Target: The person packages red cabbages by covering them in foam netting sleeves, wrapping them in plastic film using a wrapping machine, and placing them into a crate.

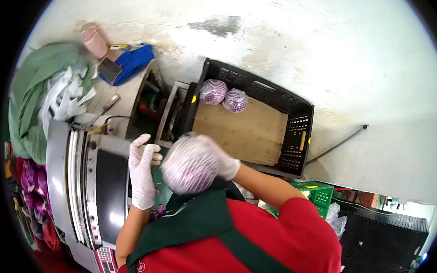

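My left hand (142, 173), in a white glove, is raised beside the wrapping machine with its fingers apart and nothing in them. A round purple-and-white item in white foam netting (189, 165) is in my right hand (221, 158), also gloved, whose fingers are partly hidden behind it. The netted item is slightly blurred and hangs in front of my chest, near the crate's lower left corner. Two similar netted items (213, 92) (235, 100) lie in the upper left corner of the black crate (303, 138), on its brown cardboard bottom.
At the left stands a metal machine with a dark plate (112, 195). Above it, a table (123, 101) bears a phone (110, 70), a blue cloth (133, 63), a pink bottle (94, 40) and green fabric (48, 89). A green crate (320, 196) is at the lower right.
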`<state>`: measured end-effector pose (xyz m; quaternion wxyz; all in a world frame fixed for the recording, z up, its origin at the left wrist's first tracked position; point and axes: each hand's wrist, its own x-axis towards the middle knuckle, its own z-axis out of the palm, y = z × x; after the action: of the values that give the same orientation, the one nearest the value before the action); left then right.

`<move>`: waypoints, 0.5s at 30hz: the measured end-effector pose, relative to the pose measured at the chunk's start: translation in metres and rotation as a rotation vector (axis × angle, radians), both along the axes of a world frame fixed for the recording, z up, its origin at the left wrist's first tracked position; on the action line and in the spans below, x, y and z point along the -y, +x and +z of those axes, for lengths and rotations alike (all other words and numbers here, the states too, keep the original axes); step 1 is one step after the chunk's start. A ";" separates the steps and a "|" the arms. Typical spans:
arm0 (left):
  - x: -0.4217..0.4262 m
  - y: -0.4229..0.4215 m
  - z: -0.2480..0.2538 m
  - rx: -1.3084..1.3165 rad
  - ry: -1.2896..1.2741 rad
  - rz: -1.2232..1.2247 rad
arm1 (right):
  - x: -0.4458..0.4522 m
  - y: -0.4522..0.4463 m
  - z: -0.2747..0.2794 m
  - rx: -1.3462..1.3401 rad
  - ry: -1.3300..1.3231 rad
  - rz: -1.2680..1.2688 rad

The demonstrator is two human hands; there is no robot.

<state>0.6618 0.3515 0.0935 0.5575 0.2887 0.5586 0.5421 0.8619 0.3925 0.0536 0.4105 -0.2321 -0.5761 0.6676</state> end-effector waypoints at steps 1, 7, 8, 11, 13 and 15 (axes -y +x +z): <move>-0.006 0.007 -0.009 0.049 -0.013 -0.073 | -0.016 0.031 -0.009 0.140 0.167 -0.091; -0.010 0.014 -0.043 -0.007 -0.248 -0.008 | -0.091 0.229 -0.134 -0.929 -1.004 -0.061; -0.008 0.015 -0.047 0.008 -0.297 0.041 | -0.095 0.252 -0.158 -0.677 -1.093 -0.416; 0.001 0.007 -0.063 0.049 -0.342 0.081 | -0.125 0.310 -0.252 -0.237 -1.151 -0.761; 0.007 0.006 -0.072 0.056 -0.391 0.107 | -0.143 0.312 -0.273 -0.248 -1.154 -0.769; 0.013 0.003 -0.071 0.087 -0.453 0.125 | -0.154 0.313 -0.283 -0.175 -1.193 -0.833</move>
<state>0.6648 0.3382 0.0228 0.5968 0.0977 0.6582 0.4484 1.1748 0.5463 -0.2291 0.4785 -0.5619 0.0564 0.6724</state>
